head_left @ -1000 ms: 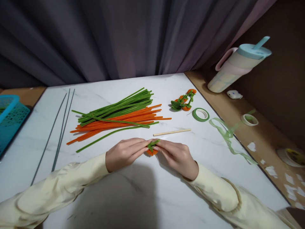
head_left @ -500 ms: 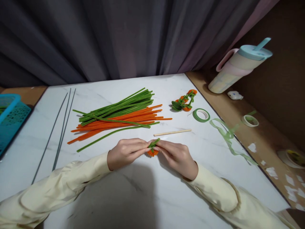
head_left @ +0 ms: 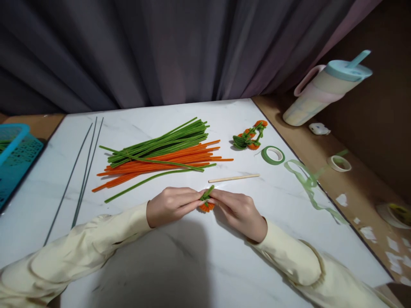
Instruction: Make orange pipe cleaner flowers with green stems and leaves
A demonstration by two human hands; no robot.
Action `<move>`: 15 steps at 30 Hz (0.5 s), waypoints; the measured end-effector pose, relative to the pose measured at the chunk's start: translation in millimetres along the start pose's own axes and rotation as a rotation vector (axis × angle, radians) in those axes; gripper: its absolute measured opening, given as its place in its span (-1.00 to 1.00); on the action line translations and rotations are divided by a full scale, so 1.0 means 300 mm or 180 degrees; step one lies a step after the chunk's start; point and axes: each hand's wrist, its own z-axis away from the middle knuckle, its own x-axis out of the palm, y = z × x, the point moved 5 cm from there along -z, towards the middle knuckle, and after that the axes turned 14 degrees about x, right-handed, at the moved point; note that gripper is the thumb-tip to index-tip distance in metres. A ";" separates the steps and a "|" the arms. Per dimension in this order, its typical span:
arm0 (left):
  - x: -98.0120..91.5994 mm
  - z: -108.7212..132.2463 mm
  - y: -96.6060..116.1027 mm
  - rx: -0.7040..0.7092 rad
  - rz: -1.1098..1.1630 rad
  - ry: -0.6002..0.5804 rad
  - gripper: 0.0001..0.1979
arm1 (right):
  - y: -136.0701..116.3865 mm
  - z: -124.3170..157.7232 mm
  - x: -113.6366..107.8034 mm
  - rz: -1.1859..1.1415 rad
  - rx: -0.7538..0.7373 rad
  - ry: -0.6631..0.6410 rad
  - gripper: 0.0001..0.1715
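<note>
Between my fingertips is a small orange and green fuzzy piece [head_left: 207,207], its orange ribbed part below and a green stem pointing up and right. My left hand [head_left: 173,206] pinches it from the left, and my right hand [head_left: 239,210] grips it from the right. Just beyond the hands lies a thin wooden stick [head_left: 233,178]. Farther back are a bundle of green fuzzy stems [head_left: 167,141] and a bundle of orange ones [head_left: 160,164]. Several finished-looking orange and green pieces [head_left: 248,136] sit in a cluster at the back right.
A green tape roll [head_left: 272,155] and loose green ribbon [head_left: 308,186] lie to the right. Thin dark wires [head_left: 84,179] and a blue basket [head_left: 19,167] are at the left. A tumbler [head_left: 324,92], a white case [head_left: 319,128] and paper scraps stand beyond the tabletop's right edge.
The view has shifted very slightly. Both hands keep the same pinching pose on the orange and green piece.
</note>
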 end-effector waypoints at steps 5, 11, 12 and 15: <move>-0.002 0.001 -0.003 -0.0016 0.0076 0.0009 -0.83 | -0.001 -0.003 0.001 -0.0029 -0.0002 -0.0014 -0.73; -0.003 0.017 -0.016 0.0001 0.0308 0.0068 -0.81 | -0.005 0.000 0.002 -0.0029 0.0013 -0.0059 -0.75; -0.003 0.018 -0.018 -0.0019 0.0351 0.0072 -0.81 | -0.004 0.000 0.002 -0.0023 0.0033 -0.0054 -0.75; -0.002 0.021 -0.025 -0.0139 0.0451 0.0081 -0.81 | 0.000 -0.001 0.000 -0.0010 0.0118 -0.0021 -0.75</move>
